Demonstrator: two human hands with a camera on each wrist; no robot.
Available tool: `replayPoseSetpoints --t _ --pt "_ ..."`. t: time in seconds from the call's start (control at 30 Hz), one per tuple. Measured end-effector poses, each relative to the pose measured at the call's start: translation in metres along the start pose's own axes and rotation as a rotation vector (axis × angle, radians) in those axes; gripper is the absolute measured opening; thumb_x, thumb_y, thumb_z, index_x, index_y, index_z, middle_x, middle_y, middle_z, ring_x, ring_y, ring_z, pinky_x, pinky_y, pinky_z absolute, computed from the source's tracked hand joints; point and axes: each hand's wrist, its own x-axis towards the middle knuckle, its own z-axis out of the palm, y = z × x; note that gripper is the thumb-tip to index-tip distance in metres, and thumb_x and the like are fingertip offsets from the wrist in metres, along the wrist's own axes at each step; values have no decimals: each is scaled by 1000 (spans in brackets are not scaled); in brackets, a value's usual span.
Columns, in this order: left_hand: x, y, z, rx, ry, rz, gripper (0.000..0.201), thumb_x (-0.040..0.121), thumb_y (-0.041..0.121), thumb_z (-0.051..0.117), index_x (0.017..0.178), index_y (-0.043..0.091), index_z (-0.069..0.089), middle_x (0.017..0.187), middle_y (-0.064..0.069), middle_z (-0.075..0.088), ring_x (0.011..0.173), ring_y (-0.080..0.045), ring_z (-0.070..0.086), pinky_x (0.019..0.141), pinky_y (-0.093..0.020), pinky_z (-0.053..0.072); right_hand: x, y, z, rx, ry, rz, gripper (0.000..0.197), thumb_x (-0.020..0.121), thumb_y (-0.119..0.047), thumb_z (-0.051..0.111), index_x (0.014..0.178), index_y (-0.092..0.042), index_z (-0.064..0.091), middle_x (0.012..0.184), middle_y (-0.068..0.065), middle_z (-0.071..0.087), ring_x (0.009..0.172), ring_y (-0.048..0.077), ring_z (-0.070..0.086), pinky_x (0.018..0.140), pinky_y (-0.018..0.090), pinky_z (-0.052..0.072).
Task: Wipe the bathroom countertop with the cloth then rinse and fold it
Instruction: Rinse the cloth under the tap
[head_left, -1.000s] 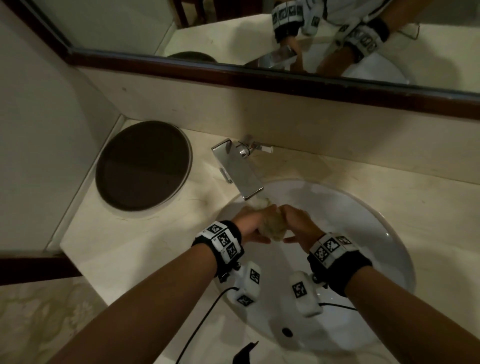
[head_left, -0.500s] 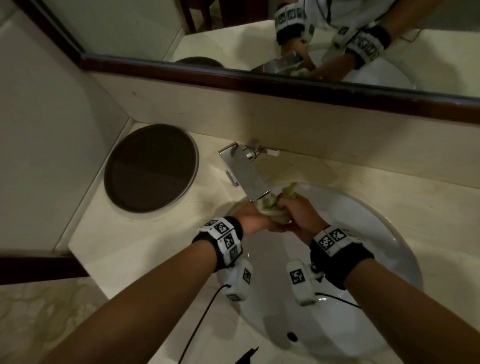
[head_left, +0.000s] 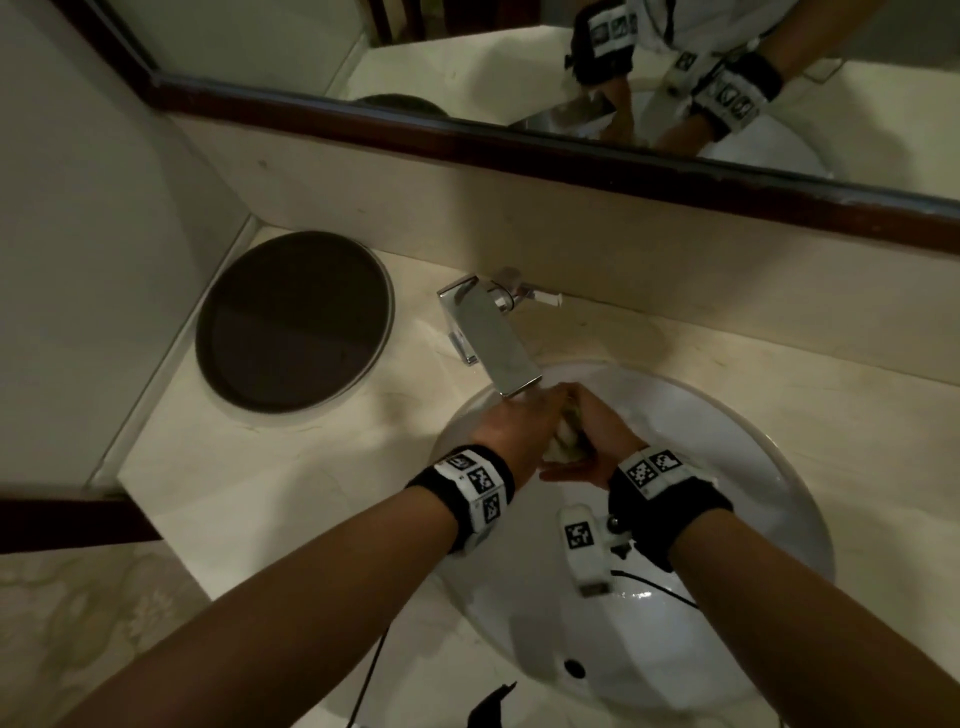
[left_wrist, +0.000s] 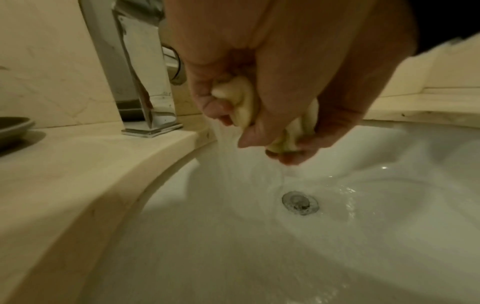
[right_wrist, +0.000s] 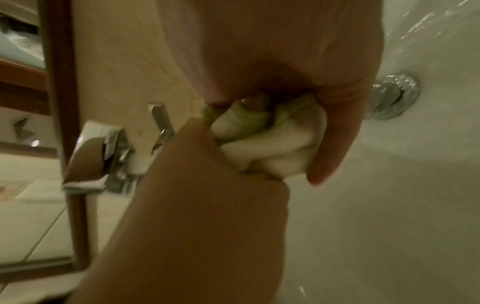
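Note:
Both hands are together over the white sink (head_left: 737, 467), just below the spout of the chrome faucet (head_left: 491, 338). A wet, pale cloth with a green edge (head_left: 569, 436) is bunched into a wad between them. My left hand (head_left: 522, 423) grips it from the left and my right hand (head_left: 597, 441) from the right. In the left wrist view curled fingers squeeze the cloth (left_wrist: 246, 102) and water (left_wrist: 228, 156) streams down toward the drain (left_wrist: 300, 202). The right wrist view shows the cloth (right_wrist: 272, 144) squeezed between my right hand (right_wrist: 298, 61) and my left hand (right_wrist: 202, 205).
A dark round tray (head_left: 293, 322) lies on the beige marble countertop (head_left: 260, 493) left of the faucet. A wood-framed mirror (head_left: 467, 52) runs along the back wall above a marble splashback. The faucet lever (head_left: 540, 297) points right. A black cable hangs under my wrists.
Half a second ago a green end of the cloth stuck up between my hands. Now both hands have closed tighter round the wad, so little of it shows from above.

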Motion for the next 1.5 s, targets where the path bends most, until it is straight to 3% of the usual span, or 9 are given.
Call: replayPoseSetpoints --t 0.1,0.23,0.37,0.57,0.73,0.83,1.07,1.23,1.5 --pt "5 -2 6 53 -7 -76 34 99 16 43 132 8 40 124 -10 55 110 -29 60 89 -34 46 -1 -7 19 -107 127 -85 33 95 -38 48 104 -10 64 110 18 65 92 35 63 74 47 58" --pt "4 -9 8 -21 -104 -163 33 88 6 50 119 13 56 113 -7 65 107 -27 62 89 -35 52 1 -3 34 -374 240 -297 45 98 -35 40 116 0 59 119 24 62 107 40 61 91 52 52" --pt "1 -14 2 -52 -56 -164 30 89 21 53 119 20 53 109 -6 66 100 -27 63 81 -34 51 4 -6 40 -557 357 -261 42 101 -28 35 118 1 61 122 20 62 112 35 59 95 38 48" --pt "1 -19 -1 -124 -169 -142 22 90 26 56 110 20 61 101 -1 64 93 -21 60 75 -28 43 9 -3 42 -766 444 -306 31 96 -26 50 102 0 65 109 18 67 103 33 63 76 32 45" --pt "0 -32 4 -394 -282 -166 27 79 22 78 104 14 72 91 7 59 76 -5 48 58 -9 31 11 6 41 -980 354 -461 40 94 -30 43 57 -15 45 68 3 56 80 32 65 59 29 40" --pt "-1 -37 9 -442 -296 -188 31 78 29 79 105 16 73 99 3 67 74 -3 48 56 -4 33 7 7 36 -1018 272 -470 36 94 -38 42 68 -13 43 67 0 48 79 33 62 54 28 31" --pt "3 -37 15 -215 -222 -225 57 73 47 76 120 23 57 115 1 62 107 -20 58 81 -24 40 4 -5 14 -669 126 -315 34 99 -33 39 121 -8 49 115 18 58 98 38 61 78 51 57" --pt "2 -38 10 -121 -75 -110 44 86 34 64 127 23 54 127 -7 59 115 -27 55 89 -25 42 10 1 -8 -255 98 -81 60 93 -59 34 125 -14 56 119 17 61 99 35 62 75 49 58" --pt "3 -37 7 -140 13 46 43 87 24 60 128 25 48 128 -5 58 113 -31 56 91 -30 43 19 13 -22 -37 31 67 70 87 -65 40 126 -8 56 120 20 61 93 41 65 70 46 57"
